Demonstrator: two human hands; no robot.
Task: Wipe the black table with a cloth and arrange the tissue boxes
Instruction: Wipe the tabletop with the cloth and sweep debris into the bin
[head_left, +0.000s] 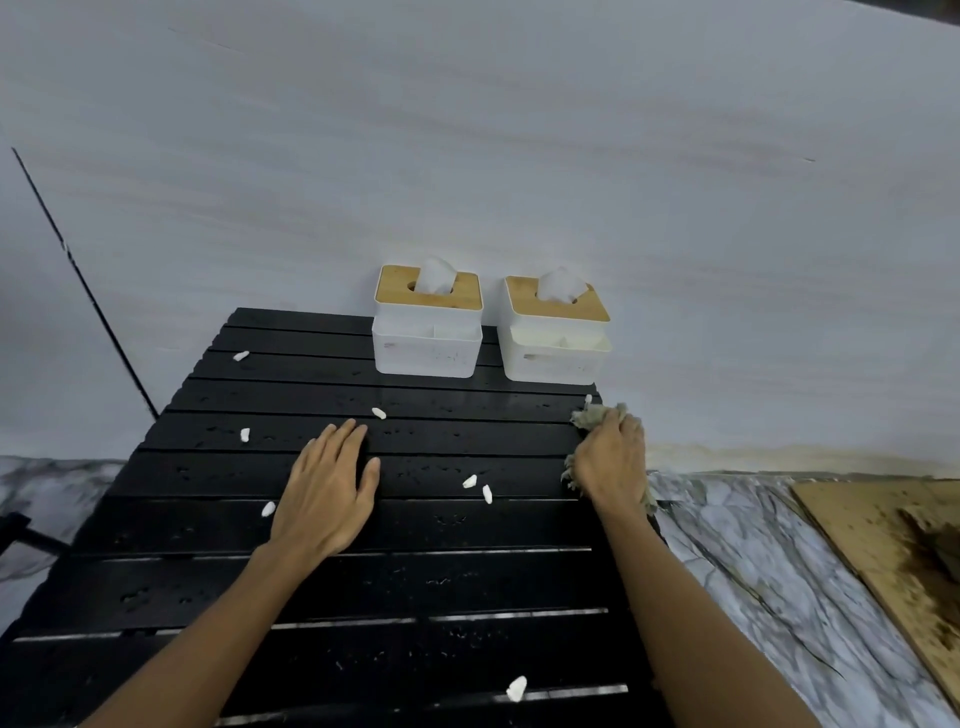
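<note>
Evidently wiping is underway: on the black table (332, 587), the right hand (610, 462) clutches the cloth (592, 415) at its right edge, seemingly damp; left hand (327, 493) lies spread mid-table. Tissue boxes (427, 322) wait along its far edge; next, sweep the white scraps (477, 486) leftward.

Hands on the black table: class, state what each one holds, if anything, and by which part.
The right hand grips a bunched grey-green cloth, clutched around its middle, at the black table's right edge. The left hand holds nothing; it lies flat, palm down.
</note>
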